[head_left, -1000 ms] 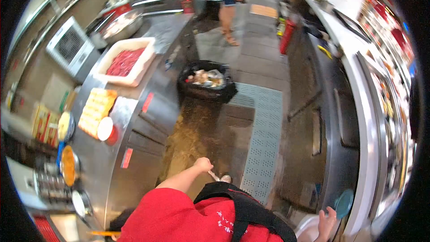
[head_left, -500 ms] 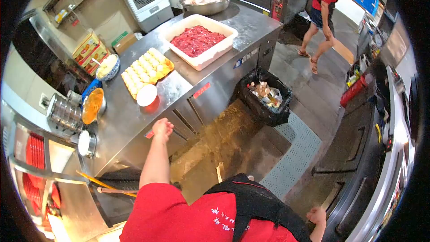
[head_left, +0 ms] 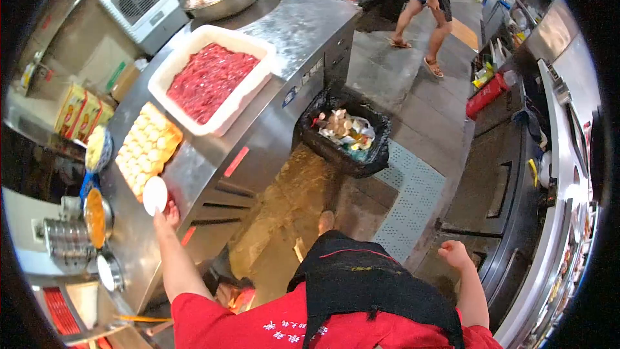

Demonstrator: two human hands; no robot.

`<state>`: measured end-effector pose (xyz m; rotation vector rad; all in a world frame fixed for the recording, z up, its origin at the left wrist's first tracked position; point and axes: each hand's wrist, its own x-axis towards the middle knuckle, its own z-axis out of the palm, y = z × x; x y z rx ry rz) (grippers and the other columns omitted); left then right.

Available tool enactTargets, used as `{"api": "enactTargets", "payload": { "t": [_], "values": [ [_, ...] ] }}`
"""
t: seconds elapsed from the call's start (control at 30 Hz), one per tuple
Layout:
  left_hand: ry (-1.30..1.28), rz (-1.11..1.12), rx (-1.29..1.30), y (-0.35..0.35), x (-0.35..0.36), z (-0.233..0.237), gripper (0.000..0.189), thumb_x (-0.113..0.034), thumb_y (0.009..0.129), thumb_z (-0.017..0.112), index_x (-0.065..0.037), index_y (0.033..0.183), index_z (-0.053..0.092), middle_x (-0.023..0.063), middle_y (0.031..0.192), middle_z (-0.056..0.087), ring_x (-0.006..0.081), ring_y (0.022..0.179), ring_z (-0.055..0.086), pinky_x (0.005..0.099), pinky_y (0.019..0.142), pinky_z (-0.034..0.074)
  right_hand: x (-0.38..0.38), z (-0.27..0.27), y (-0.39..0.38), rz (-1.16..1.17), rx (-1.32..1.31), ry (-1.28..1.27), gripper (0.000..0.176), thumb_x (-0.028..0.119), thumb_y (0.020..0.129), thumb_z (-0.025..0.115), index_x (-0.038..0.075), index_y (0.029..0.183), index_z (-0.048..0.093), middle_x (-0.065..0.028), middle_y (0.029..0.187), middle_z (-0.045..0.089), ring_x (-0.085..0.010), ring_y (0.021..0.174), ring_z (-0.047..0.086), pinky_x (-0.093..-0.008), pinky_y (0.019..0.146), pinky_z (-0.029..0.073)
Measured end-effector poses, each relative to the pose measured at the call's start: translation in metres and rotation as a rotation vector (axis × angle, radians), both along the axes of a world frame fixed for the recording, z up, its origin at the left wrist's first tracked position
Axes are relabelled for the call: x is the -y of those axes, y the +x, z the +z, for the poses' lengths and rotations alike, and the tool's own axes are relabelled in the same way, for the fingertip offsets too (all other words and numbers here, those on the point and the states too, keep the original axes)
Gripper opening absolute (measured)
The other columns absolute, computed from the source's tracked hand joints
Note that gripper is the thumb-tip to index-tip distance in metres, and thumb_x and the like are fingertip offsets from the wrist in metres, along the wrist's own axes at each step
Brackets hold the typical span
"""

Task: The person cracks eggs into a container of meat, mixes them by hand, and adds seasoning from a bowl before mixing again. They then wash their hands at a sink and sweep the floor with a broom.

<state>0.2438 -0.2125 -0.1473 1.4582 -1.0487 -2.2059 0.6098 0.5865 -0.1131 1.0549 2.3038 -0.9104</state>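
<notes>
My left hand [head_left: 166, 215] is at the near edge of a steel worktop [head_left: 194, 155], its fingers closed at the rim of a small round white bowl [head_left: 155, 194]. Beside the bowl is an orange-yellow tray [head_left: 169, 145] with rows of pale, rounded pieces [head_left: 143, 147]. Farther back stands a large white tub [head_left: 261, 71] of red raw, minced-looking meat [head_left: 213, 81]. Over on my right side, my right hand [head_left: 456, 254] hangs beside the dark cabinet fronts, its fingers curled and nothing visible in them.
A bin lined with a black bag [head_left: 371, 167] stands on the floor by the worktop. A steel basin [head_left: 248, 0] sits at the back. Ahead right is another person [head_left: 431, 0]. A counter [head_left: 568, 155] runs along the right. Bowls and a steel pot [head_left: 64, 236] are at left.
My left hand has reached to the white bowl's rim. My right hand has risen into fuller view. The camera view has turned right, and the other person appears nearer the top edge.
</notes>
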Motion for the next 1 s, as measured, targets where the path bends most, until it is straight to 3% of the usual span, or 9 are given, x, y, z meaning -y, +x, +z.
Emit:
{"api": "enactTargets", "payload": {
  "t": [0.1,0.17,0.2,0.47,0.53,0.6,0.73,0.83,1.0],
  "values": [
    [-0.012,0.008,-0.02,-0.003,0.008,-0.021,0.03,-0.027,0.099,0.04,-0.004,0.111,0.055,0.0101,0.087,0.065,0.022,0.075,0.065,0.0334,0.065,0.055,-0.019,-0.031,0.0,-0.035,-0.039,-0.11,0.013,0.015,0.081,0.064,0.002,0.083,0.064,-0.003,0.072,0.061,-0.0143,0.062,0.058,-0.0298,0.054,0.047],
    [-0.034,0.071,-0.013,0.005,0.009,-0.025,0.026,-0.021,0.098,0.039,-0.004,0.114,0.051,0.0127,0.085,0.064,0.0251,0.075,0.064,0.0356,0.064,0.055,0.005,-0.005,-0.024,-0.302,-0.002,-0.275,0.012,0.014,0.082,0.061,0.004,0.076,0.061,-0.0018,0.066,0.057,-0.0123,0.058,0.053,-0.0304,0.048,0.045],
    [-0.011,0.128,-0.013,0.008,0.003,-0.023,0.027,-0.018,0.096,0.042,-0.004,0.119,0.048,0.0144,0.088,0.062,0.0266,0.075,0.064,0.0373,0.062,0.054,-0.012,-0.028,-0.013,-0.366,0.052,-0.424,0.013,0.016,0.084,0.063,0.005,0.091,0.061,-0.0017,0.073,0.061,-0.0146,0.064,0.062,-0.031,0.049,0.047],
    [0.01,0.067,-0.18,0.023,0.0,-0.029,0.036,-0.028,0.099,0.04,-0.001,0.123,0.042,0.0189,0.085,0.059,0.0259,0.064,0.057,0.0344,0.05,0.049,-0.015,-0.031,-0.027,-0.463,0.192,-0.385,0.012,0.009,0.085,0.061,0.005,0.096,0.06,-0.0056,0.076,0.061,-0.0179,0.065,0.064,-0.0327,0.048,0.05],
    [-0.085,-0.033,-0.177,0.027,0.006,-0.04,0.037,-0.035,0.1,0.036,-0.002,0.113,0.047,0.0173,0.077,0.058,0.0227,0.056,0.052,0.0291,0.043,0.042,-0.033,-0.04,-0.019,-0.595,0.199,-0.397,0.014,0.01,0.086,0.06,0.004,0.099,0.06,-0.0068,0.079,0.062,-0.0194,0.066,0.064,-0.0337,0.049,0.051],
    [-0.353,0.252,0.136,0.016,-0.053,-0.003,0.036,-0.035,0.102,0.031,-0.004,0.108,0.048,0.0108,0.067,0.055,0.0187,0.053,0.05,0.0296,0.042,0.039,-0.051,-0.047,-0.012,-0.698,0.21,-0.418,0.017,0.011,0.086,0.06,0.004,0.101,0.06,-0.0079,0.081,0.062,-0.0209,0.068,0.065,-0.0347,0.05,0.052],
    [-0.802,0.243,0.328,0.03,-0.135,-0.009,0.031,-0.031,0.096,0.044,-0.002,0.088,0.053,0.0104,0.067,0.057,0.0195,0.05,0.05,0.0306,0.043,0.041,-0.106,-0.082,0.015,-0.791,0.142,-0.5,0.022,0.018,0.088,0.061,0.002,0.103,0.06,-0.0109,0.088,0.063,-0.0252,0.074,0.066,-0.0384,0.055,0.055],
    [-0.562,0.081,0.483,0.053,-0.171,-0.053,0.027,-0.028,0.092,0.05,-0.004,0.082,0.052,0.0109,0.068,0.058,0.0199,0.048,0.049,0.0311,0.041,0.039,-0.17,-0.128,0.014,-0.609,0.099,-0.877,0.02,0.018,0.088,0.06,0.003,0.101,0.06,-0.01,0.087,0.062,-0.025,0.074,0.066,-0.0377,0.055,0.054],
    [-0.029,-0.25,0.511,0.076,-0.302,-0.133,0.022,-0.026,0.091,0.048,-0.005,0.088,0.051,0.0127,0.06,0.052,0.0266,0.056,0.058,0.0382,0.047,0.047,-0.279,-0.127,-0.073,0.6,0.136,-0.281,0.015,0.015,0.087,0.058,0.005,0.097,0.061,-0.0073,0.084,0.062,-0.0217,0.071,0.065,-0.0337,0.054,0.051]
  ]
}}
